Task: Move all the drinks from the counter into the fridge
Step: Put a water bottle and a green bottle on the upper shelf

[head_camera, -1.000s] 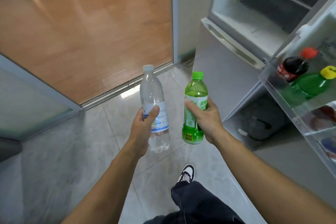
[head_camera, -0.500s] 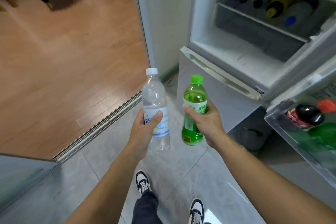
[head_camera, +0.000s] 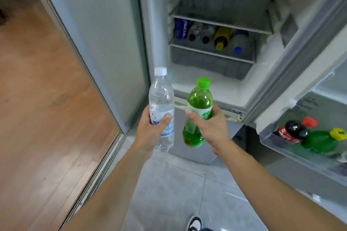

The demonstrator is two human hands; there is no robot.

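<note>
The left hand [head_camera: 150, 133] grips a clear water bottle [head_camera: 161, 107] upright; the right hand [head_camera: 210, 127] grips a green bottle [head_camera: 197, 112] just beside it. Both are held near the open fridge [head_camera: 216, 84], whose far shelves and right door rack [head_camera: 300, 148] hold drinks.

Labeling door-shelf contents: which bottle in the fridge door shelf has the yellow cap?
The green bottle at the right of the door shelf. Its neighbour, the dark cola bottle, has a red cap.
</note>
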